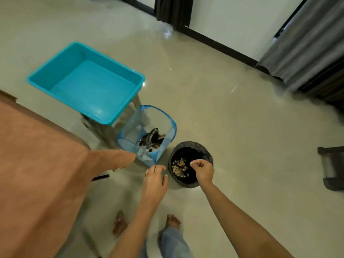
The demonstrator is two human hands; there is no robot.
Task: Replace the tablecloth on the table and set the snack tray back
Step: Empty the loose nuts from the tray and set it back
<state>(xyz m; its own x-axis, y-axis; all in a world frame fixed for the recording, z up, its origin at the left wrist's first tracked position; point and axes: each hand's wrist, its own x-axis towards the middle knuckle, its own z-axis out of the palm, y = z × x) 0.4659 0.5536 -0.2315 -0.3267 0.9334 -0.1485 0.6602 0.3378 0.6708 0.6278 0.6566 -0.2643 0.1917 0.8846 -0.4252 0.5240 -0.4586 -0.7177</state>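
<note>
Right hand (202, 169), fingers curled in, hangs over the black bin (188, 144), perhaps shedding crumbs onto the scraps (179, 167) inside. Left hand (154, 180) is relaxed and empty. A brown tablecloth (37, 155) drapes the table at frame left.
</note>
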